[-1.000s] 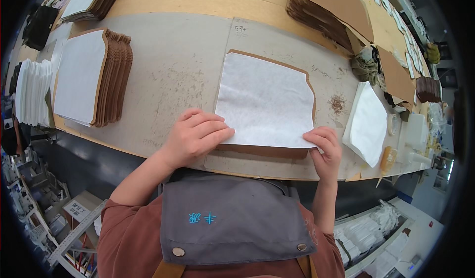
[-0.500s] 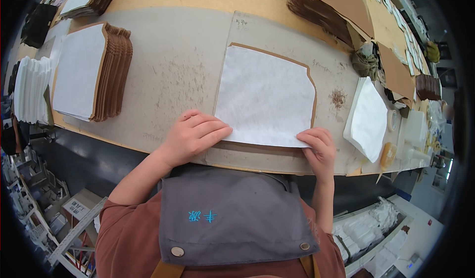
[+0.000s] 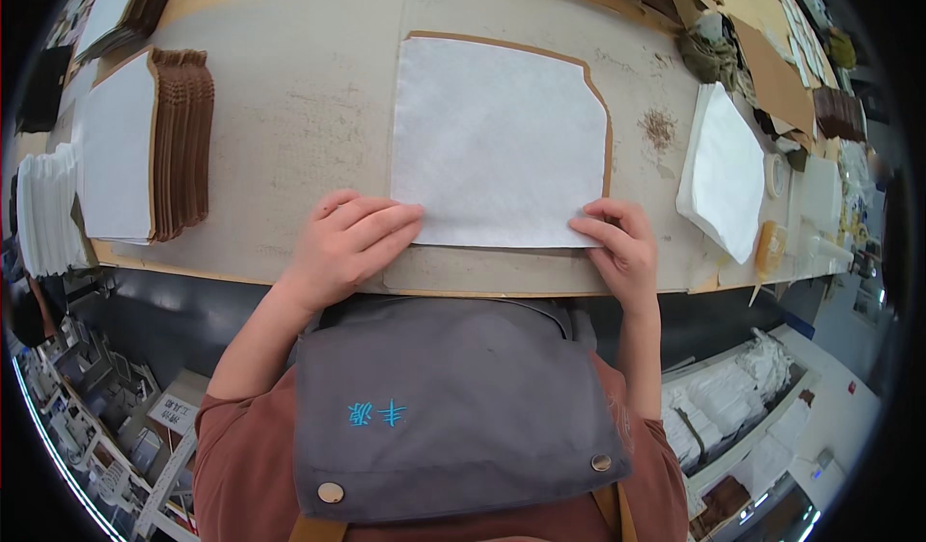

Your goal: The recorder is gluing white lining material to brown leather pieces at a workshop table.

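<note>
A white fabric sheet [image 3: 502, 147] lies flat over a brown fabric piece [image 3: 608, 161] of nearly the same outline. The brown shows as a narrow border along the far and right edges. At the near left corner, my left hand [image 3: 357, 238] has its fingers close together on the sheet, the thumb hidden beneath. My right hand [image 3: 622, 245] pinches the near right corner between thumb and fingers. Both pieces rest on a grey board [image 3: 299, 147].
To the left stands a stack of brown pieces topped with white [image 3: 181, 147], beside folded white material [image 3: 48, 214]. White sheets [image 3: 723, 176] lie on the right, near a tape roll [image 3: 775, 176] and an amber-coloured object [image 3: 770, 250]. Farther right is a dark green cloth bundle [image 3: 709, 48].
The near edge of the white sheet now covers the brown strip that showed below it. Both hands remain at the near corners. The whole view has shifted slightly.
</note>
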